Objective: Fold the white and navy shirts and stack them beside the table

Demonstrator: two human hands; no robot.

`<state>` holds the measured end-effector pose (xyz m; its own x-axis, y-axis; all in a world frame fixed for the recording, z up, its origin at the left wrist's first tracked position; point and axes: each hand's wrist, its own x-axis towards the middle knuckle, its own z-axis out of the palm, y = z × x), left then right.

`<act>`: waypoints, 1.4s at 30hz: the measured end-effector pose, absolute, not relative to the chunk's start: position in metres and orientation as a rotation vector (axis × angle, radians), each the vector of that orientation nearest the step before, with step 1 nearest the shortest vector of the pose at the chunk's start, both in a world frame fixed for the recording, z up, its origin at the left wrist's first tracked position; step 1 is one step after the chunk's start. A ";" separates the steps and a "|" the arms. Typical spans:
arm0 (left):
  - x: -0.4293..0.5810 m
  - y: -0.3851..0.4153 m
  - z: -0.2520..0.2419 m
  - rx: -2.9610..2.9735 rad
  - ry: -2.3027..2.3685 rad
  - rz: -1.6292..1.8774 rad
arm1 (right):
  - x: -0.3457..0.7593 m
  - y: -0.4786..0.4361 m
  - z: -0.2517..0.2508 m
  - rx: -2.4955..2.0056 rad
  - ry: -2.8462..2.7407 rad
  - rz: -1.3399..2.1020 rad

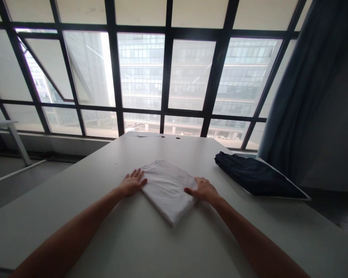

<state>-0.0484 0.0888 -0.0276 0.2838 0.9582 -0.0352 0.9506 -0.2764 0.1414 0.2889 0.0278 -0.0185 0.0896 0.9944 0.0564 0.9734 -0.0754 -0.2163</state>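
In the head view, a folded white cloth [166,191] lies flat on the table [75,220], straight ahead at 12 o'clock. The left hand [132,183] rests open against its 9 o'clock edge, and the right hand [202,190] lies over its 3 o'clock corner, both grips released. A folded navy garment [256,174] sits at 2 o'clock, well apart, below a gridded window [168,81].

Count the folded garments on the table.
2. A folded white garment lies on the table between the left hand and right hand. A folded navy garment lies further right, near the table's edge. Others may be hidden beneath them.
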 end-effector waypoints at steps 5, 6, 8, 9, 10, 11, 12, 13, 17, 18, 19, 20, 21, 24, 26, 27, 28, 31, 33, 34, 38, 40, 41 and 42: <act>-0.043 0.077 -0.034 2.461 1.716 0.073 | 0.303 0.030 -0.006 -2.285 -1.840 0.186; -0.040 0.072 -0.036 2.486 1.662 0.085 | 0.308 0.032 -0.005 -2.308 -1.825 0.230; -0.031 0.060 -0.038 2.531 1.546 0.120 | 0.318 0.035 -0.004 -2.307 -1.851 0.338; -0.026 0.054 -0.039 2.547 1.492 0.137 | 0.323 0.037 -0.004 -2.290 -1.876 0.385; -0.021 0.049 -0.040 2.562 1.440 0.152 | 0.328 0.038 -0.004 -2.266 -1.892 0.421; -0.017 0.043 -0.041 2.577 1.387 0.165 | 0.332 0.038 -0.005 -2.248 -1.885 0.446; -0.013 0.040 -0.040 2.590 1.334 0.177 | 0.335 0.039 -0.005 -2.237 -1.859 0.467; -0.011 0.037 -0.040 2.602 1.282 0.187 | 0.337 0.039 -0.007 -2.229 -1.818 0.480; -0.012 0.046 -0.034 2.611 1.258 0.210 | 0.339 0.038 -0.010 -2.146 -1.673 0.465; -0.015 0.051 -0.033 2.609 1.309 0.204 | 0.338 0.038 -0.011 -2.117 -1.659 0.462; -0.017 0.057 -0.032 2.609 1.362 0.197 | 0.336 0.038 -0.012 -2.093 -1.653 0.455; -0.019 0.063 -0.032 2.611 1.409 0.191 | 0.335 0.039 -0.012 -2.074 -1.655 0.446; -0.020 0.068 -0.032 2.613 1.445 0.187 | 0.333 0.039 -0.013 -2.061 -1.660 0.436; -0.024 0.079 -0.036 2.597 1.516 0.185 | 0.326 0.038 -0.015 -2.039 -1.700 0.395; -0.026 0.082 -0.039 2.579 1.558 0.189 | 0.323 0.038 -0.018 -2.036 -1.736 0.365; -0.027 0.082 -0.041 2.570 1.579 0.196 | 0.321 0.037 -0.019 -2.034 -1.752 0.349; -0.028 0.082 -0.041 2.557 1.605 0.204 | 0.321 0.037 -0.020 -2.029 -1.764 0.332; -0.031 0.080 -0.040 2.510 1.683 0.216 | 0.323 0.037 -0.017 -2.030 -1.759 0.229; -0.033 0.077 -0.037 2.502 1.696 0.210 | 0.330 0.038 -0.008 -2.033 -1.721 0.126; -0.033 0.076 -0.036 2.508 1.691 0.208 | 0.335 0.039 -0.001 -2.025 -1.699 0.069; -0.033 0.073 -0.034 2.542 1.683 0.207 | 0.362 0.044 0.042 -1.947 -1.668 -0.128; -0.031 0.073 -0.035 2.540 1.695 0.216 | 0.376 0.049 0.072 -1.926 -1.664 -0.201; -0.030 0.073 -0.035 2.535 1.703 0.221 | 0.383 0.052 0.087 -1.914 -1.658 -0.237; -0.029 0.073 -0.035 2.533 1.710 0.226 | 0.391 0.056 0.103 -1.896 -1.657 -0.265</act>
